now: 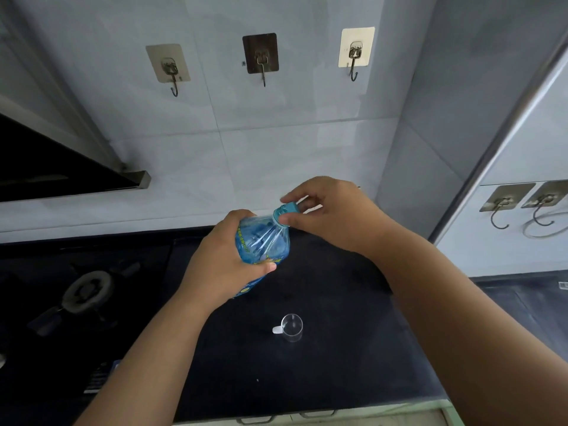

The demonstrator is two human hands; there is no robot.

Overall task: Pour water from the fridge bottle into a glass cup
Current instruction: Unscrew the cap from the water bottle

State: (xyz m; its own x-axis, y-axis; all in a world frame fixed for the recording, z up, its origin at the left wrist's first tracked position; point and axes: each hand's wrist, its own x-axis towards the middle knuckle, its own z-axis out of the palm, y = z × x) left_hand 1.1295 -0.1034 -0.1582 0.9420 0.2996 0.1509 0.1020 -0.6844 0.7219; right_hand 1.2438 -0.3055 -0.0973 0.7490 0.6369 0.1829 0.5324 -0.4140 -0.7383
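A blue-tinted plastic water bottle [264, 241] with a blue label is held tilted above the dark countertop [307, 379], its neck pointing up and to the right. My left hand [221, 265] wraps around its body. My right hand [332, 213] pinches the blue cap [287, 209] between thumb and fingers. A small clear glass cup [292, 327] with a handle on its left stands upright on the counter below the bottle, apart from both hands.
A gas stove burner [87, 290] lies to the left. A black range hood [61, 167] hangs at upper left. Three adhesive hooks [260, 56] are on the tiled wall. A white panel [522, 210] with two hooks stands to the right. Drawer handles [255, 420] line the counter's front edge.
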